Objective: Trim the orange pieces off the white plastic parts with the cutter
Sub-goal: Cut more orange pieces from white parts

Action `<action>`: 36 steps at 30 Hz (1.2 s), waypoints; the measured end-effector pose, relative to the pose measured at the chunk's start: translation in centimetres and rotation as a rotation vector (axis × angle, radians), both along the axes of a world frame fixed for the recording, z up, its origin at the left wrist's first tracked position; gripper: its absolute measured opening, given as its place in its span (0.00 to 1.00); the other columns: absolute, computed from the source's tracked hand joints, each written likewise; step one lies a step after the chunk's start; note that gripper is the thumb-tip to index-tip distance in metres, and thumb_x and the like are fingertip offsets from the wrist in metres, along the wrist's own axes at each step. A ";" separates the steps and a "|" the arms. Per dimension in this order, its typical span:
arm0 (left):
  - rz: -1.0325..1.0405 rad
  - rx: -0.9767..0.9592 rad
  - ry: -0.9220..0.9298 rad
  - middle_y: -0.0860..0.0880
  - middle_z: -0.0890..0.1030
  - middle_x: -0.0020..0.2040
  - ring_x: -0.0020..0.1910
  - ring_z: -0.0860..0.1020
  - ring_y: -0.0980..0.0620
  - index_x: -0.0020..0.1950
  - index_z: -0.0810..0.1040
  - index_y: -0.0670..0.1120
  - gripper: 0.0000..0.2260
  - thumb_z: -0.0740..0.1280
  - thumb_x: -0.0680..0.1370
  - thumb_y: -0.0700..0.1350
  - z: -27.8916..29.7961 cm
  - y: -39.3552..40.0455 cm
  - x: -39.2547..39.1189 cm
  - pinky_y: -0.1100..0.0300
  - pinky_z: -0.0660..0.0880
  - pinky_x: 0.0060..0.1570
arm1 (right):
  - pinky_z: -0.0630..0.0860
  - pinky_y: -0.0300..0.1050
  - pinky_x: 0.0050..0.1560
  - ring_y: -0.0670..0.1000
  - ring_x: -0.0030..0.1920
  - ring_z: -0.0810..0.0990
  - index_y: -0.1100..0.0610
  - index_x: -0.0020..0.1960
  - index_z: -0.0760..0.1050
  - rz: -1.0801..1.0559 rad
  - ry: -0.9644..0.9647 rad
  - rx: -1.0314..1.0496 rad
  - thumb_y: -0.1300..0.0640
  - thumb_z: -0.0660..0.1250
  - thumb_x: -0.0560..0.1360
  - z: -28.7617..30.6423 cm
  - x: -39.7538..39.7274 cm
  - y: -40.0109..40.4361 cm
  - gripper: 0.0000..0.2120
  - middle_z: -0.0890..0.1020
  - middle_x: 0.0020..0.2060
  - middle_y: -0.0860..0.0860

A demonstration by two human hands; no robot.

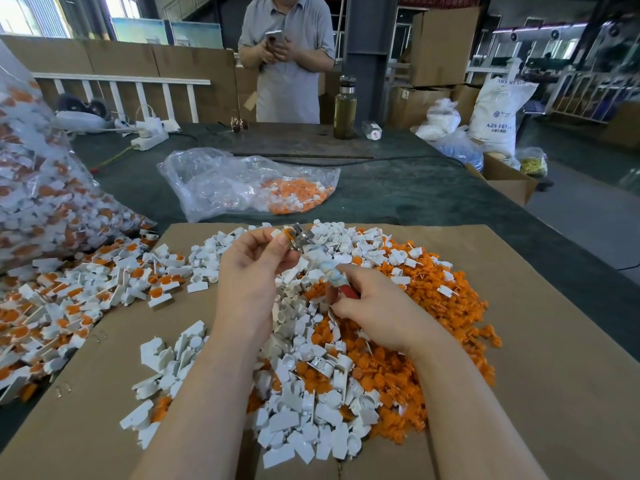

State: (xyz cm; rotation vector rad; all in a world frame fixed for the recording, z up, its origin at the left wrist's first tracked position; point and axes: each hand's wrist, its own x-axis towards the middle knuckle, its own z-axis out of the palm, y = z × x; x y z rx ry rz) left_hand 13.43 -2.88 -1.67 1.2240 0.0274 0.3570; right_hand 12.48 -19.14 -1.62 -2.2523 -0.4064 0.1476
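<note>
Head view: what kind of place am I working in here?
Likely a plastics factory floor: a white ABS resin sack, stacked brown cardboard cartons, and clear plastic bags of white-and-orange moulded parts by the cardboard-covered workbench.

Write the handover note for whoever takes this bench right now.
Left hand: pinching one white part with orange piece, held up at the cutter's metal head.
Right hand: gripping the cutter by its red handles.
Done: trimmed white parts heaped on the cardboard, cut orange pieces piled to the right.
Left: untrimmed parts spilling from the big bag on the left, plus a smaller bag behind.
</note>
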 end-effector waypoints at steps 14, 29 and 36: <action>-0.001 -0.059 0.046 0.55 0.80 0.31 0.31 0.79 0.58 0.43 0.78 0.44 0.06 0.67 0.79 0.36 0.1 0.2 0.0 0.65 0.79 0.38 | 0.67 0.39 0.32 0.41 0.31 0.75 0.47 0.41 0.73 -0.039 -0.109 -0.056 0.59 0.63 0.75 -0.5 0.3 0.7 0.09 0.78 0.35 0.46; 0.326 -1.029 0.366 0.41 0.84 0.46 0.38 0.86 0.50 0.67 0.72 0.39 0.13 0.59 0.83 0.37 -0.6 8.5 1.2 0.58 0.83 0.42 | 0.62 0.32 0.24 0.43 0.27 0.72 0.49 0.38 0.70 -0.400 -0.230 -0.093 0.52 0.62 0.77 -1.6 1.3 -0.1 0.10 0.76 0.30 0.45; 0.373 -1.200 0.171 0.37 0.80 0.54 0.53 0.83 0.44 0.73 0.68 0.38 0.17 0.59 0.83 0.36 -0.7 9.0 0.6 0.53 0.82 0.50 | 0.62 0.34 0.26 0.45 0.28 0.73 0.50 0.36 0.72 -0.476 -0.205 -0.139 0.51 0.63 0.78 -1.6 1.6 -0.8 0.12 0.76 0.29 0.46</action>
